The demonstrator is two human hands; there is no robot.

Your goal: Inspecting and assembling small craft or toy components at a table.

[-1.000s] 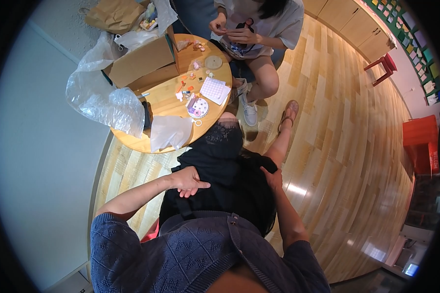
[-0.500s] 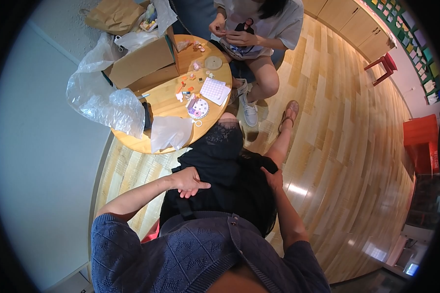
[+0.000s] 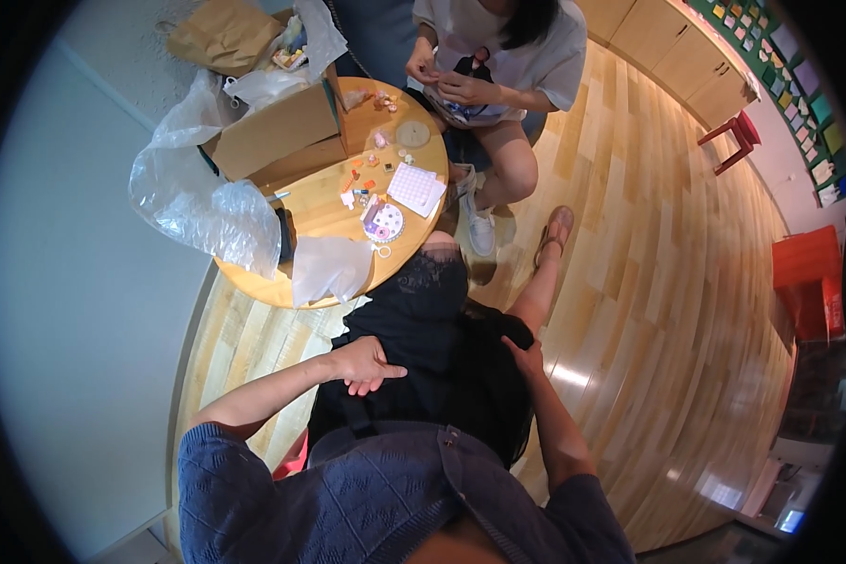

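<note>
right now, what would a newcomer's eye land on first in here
Probably the cluttered wooden table at upper left, where a big cardboard box and crumpled clear plastic dominate its left side. Next might come the small purple-and-white round piece near its lower right edge. Below, the left grip and right grip lie against a black lace-trimmed garment.

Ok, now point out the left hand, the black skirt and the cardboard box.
Left hand (image 3: 365,359), head view: back of the hand.
Black skirt (image 3: 434,371), head view: middle of the fabric.
Cardboard box (image 3: 277,133), head view: its broad side panel.
</note>
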